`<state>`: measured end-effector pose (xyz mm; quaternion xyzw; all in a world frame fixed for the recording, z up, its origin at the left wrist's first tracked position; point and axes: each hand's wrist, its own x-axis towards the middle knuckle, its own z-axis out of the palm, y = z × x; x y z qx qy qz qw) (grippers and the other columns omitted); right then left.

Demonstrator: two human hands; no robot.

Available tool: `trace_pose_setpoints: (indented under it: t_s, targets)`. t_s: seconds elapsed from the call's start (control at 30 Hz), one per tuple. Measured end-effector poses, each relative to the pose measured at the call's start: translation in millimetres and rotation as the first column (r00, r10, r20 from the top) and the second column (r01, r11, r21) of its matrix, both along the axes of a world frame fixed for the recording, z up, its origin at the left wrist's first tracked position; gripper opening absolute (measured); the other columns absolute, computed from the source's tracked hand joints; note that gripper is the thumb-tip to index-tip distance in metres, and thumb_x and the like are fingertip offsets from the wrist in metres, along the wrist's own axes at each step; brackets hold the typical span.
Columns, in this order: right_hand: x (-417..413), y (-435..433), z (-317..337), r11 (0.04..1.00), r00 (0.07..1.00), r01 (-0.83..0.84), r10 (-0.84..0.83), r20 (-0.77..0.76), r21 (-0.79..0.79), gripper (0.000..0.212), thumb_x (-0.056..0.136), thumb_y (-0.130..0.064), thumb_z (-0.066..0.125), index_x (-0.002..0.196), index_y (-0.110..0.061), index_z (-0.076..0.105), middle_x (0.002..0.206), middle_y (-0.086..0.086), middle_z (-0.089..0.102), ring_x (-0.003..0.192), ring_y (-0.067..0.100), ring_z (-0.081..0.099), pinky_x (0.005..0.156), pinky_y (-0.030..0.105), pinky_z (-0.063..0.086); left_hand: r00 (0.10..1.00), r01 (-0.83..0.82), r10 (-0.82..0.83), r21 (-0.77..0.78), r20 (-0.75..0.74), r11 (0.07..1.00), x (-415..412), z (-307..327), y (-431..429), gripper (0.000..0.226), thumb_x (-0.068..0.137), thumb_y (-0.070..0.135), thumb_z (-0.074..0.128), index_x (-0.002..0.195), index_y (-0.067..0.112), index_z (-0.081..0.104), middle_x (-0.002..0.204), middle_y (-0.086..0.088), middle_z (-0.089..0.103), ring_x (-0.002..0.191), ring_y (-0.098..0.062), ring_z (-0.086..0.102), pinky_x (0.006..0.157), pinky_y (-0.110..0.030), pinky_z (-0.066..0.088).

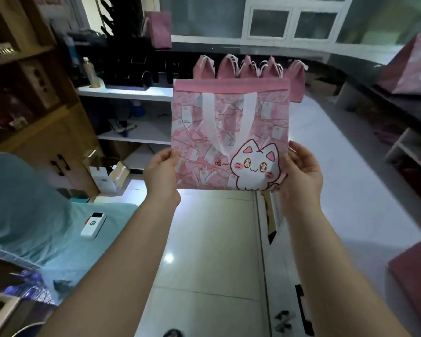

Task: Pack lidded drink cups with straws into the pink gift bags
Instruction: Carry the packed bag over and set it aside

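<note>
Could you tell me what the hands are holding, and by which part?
A flat pink gift bag, pinched by its lower side edges: left hand, right hand.

arms: bare to past the elbows | hands [231,171]: bare | sleeves: none visible | jewellery: none visible

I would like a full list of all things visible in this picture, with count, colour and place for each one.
flat pink cartoon-cat gift bag with white handles: one, pink and white, held up at centre by its lower corners
standing pink gift bags: about five, pink, in a row behind the held bag
white power bank: one, white, on the teal cloth at left
teal cloth: one, teal, lower left
plastic bottle: one, pale, on the white shelf at left
left hand: one, at the bag's left corner
right hand: one, at the bag's right corner
</note>
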<state>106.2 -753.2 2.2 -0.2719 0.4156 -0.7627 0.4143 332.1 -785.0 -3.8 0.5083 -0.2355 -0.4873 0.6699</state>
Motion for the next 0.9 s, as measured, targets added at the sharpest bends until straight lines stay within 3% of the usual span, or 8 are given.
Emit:
trace_pose_setpoints:
  t_s: [0.13,0.27,0.4,0.5,0.63,0.77,0.9]
  targets:
    - [-10,-74,-3,0.998,0.998,0.063,-0.062,0.03,-0.023,0.02,0.089,0.001,0.064,0.107,-0.007,0.065,0.095,0.01,0.068,0.087,0.022,0.067,0.08,0.04,0.057,1.0,0.018,-0.018,-0.028,-0.019,0.999,-15,-10,-85,0.01,0.09,0.013,0.067,0.094,0.021,0.072,0.103,-0.004,0.074,0.1,-0.026,0.07,0.086,-0.045,0.058]
    - [-16,-150,-7,0.99,0.989,0.138,-0.136,0.05,-0.032,0.019,0.088,0.002,0.064,0.107,-0.004,0.066,0.09,0.009,0.072,0.079,0.017,0.072,0.069,0.03,0.06,0.996,0.081,-0.082,-0.058,-0.029,0.995,-30,-22,-177,0.013,0.09,0.014,0.067,0.085,0.025,0.07,0.104,-0.002,0.074,0.106,-0.027,0.067,0.09,-0.046,0.056]
    - [-37,-223,1,0.974,0.974,0.225,-0.225,0.029,0.018,0.015,0.088,0.002,0.064,0.098,-0.009,0.068,0.083,0.006,0.074,0.074,0.017,0.071,0.066,0.031,0.061,0.975,0.22,-0.221,-0.068,0.003,0.973,-56,-22,-267,0.02,0.094,0.01,0.06,0.088,0.028,0.066,0.104,-0.001,0.072,0.104,-0.027,0.067,0.085,-0.042,0.056]
    - [-70,-263,7,0.945,0.945,0.324,-0.325,0.025,0.038,0.015,0.087,0.002,0.065,0.091,-0.012,0.069,0.08,0.003,0.074,0.072,0.016,0.071,0.064,0.028,0.059,0.939,0.342,-0.343,-0.054,0.008,0.938,-94,-16,-326,0.026,0.094,0.005,0.057,0.087,0.028,0.066,0.096,0.002,0.073,0.092,-0.025,0.067,0.067,-0.034,0.057]
    - [-132,-289,18,0.89,0.891,0.454,-0.455,0.009,0.037,0.019,0.088,0.004,0.062,0.09,-0.014,0.068,0.078,0.0,0.074,0.072,0.014,0.07,0.062,0.027,0.058,0.872,0.488,-0.488,-0.016,-0.013,0.873,-173,-1,-388,0.018,0.096,0.006,0.056,0.094,0.022,0.064,0.107,-0.007,0.07,0.1,-0.032,0.066,0.087,-0.052,0.055]
    - [-203,-299,41,0.85,0.85,0.525,-0.526,0.038,0.038,0.023,0.089,0.007,0.058,0.088,-0.015,0.067,0.081,0.001,0.075,0.073,0.017,0.071,0.056,0.03,0.057,0.801,0.595,-0.597,-0.046,-0.039,0.802,-261,16,-426,0.017,0.094,0.006,0.057,0.096,0.02,0.066,0.103,-0.007,0.072,0.088,-0.024,0.068,0.066,-0.034,0.058]
    - [-272,-307,59,0.831,0.827,0.555,-0.556,0.084,0.036,0.024,0.09,0.006,0.055,0.09,-0.015,0.066,0.098,0.01,0.071,0.088,0.027,0.069,0.074,0.043,0.057,0.746,0.654,-0.66,-0.087,-0.094,0.752,-345,32,-453,0.023,0.092,0.004,0.058,0.085,0.024,0.067,0.085,0.001,0.073,0.079,-0.02,0.068,0.065,-0.033,0.057]
